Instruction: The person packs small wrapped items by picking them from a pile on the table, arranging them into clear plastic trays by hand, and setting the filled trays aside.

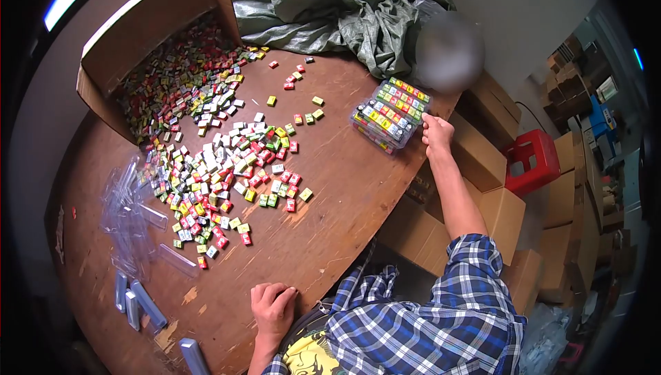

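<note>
At the table's right side stands a stack of clear plastic cases [390, 115] filled with rows of small colourful blocks. My right hand [438, 134] is closed at the stack's right edge, its thumb and fingers pinching a case there. My left hand [273, 308] lies on the table's near edge with its fingers curled in, and nothing shows in it. Beyond the left hand spreads a heap of loose small blocks [227, 168] in red, yellow, green and white.
A tipped cardboard box [158, 14] spills more blocks onto the brown table [344, 189]. Empty clear plastic sleeves [127, 223] and several bluish plastic strips [148, 304] lie at the left. Green tarp [323, 7] covers the far edge. Open cartons [420, 237] and a red stool [531, 158] stand right.
</note>
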A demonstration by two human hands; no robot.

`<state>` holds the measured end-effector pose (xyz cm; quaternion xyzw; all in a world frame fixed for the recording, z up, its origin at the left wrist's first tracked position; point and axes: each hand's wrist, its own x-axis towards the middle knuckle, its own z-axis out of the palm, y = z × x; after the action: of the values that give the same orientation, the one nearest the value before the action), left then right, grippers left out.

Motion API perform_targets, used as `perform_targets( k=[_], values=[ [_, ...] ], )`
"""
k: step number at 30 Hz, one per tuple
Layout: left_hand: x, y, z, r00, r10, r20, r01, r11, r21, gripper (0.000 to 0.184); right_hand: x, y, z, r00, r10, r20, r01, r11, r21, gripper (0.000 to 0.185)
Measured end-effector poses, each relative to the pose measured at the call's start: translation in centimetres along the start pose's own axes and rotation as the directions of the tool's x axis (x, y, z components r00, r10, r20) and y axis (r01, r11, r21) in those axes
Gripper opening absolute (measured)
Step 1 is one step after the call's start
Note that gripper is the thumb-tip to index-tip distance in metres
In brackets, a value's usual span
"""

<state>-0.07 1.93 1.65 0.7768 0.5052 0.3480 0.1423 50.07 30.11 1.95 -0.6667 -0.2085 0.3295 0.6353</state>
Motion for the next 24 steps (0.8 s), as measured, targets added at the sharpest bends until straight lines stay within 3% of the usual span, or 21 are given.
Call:
perform_targets(
  k=[10,15,16,17,18,20,22,24],
  values=[
    [-0.1,-0.2,0.2,1.0,-0.002,-0.009,0.002,1.0,-0.007,0.022,0.2,1.7,-0.7,1.0,0.005,-0.029,-0.003,0.997,0.071,0.023],
    [0.3,0.0,-0.3,1.0,-0.007,0.001,0.007,0.999,-0.049,0.019,1.9,3.5,-2.2,0.975,-0.2,-0.099,0.214,0.963,0.165,0.01],
    [-0.1,-0.2,-0.2,1.0,-0.009,-0.001,0.009,0.998,-0.058,0.018,2.4,3.6,-2.4,0.946,-0.324,0.007,0.32,0.938,0.135,0.01],
    [-0.2,-0.4,0.1,1.0,0.005,-0.018,-0.006,0.998,-0.07,0.018,2.1,3.2,-2.2,0.94,-0.33,0.083,0.32,0.94,0.116,0.011],
    [-0.3,-0.6,0.3,0.999,0.022,-0.04,-0.025,0.997,-0.075,0.018,1.3,2.9,-1.1,0.899,-0.429,0.086,0.429,0.903,0.01,0.014],
    [-0.6,-0.6,0.6,0.998,0.009,-0.058,-0.015,0.995,-0.099,0.014,-5.0,0.1,3.5,0.87,-0.467,0.158,0.478,0.877,-0.038,0.016],
    [-0.8,-1.1,1.6,0.991,0.048,-0.126,-0.061,0.993,-0.097,0.01,-6.2,1.2,6.8,0.712,-0.575,0.403,0.633,0.774,-0.015,0.02],
    [-1.0,-1.4,2.2,0.981,0.068,-0.181,-0.09,0.989,-0.118,0.011,-11.0,1.5,12.1,0.63,-0.429,0.647,0.503,0.86,0.082,0.015]
  ],
)
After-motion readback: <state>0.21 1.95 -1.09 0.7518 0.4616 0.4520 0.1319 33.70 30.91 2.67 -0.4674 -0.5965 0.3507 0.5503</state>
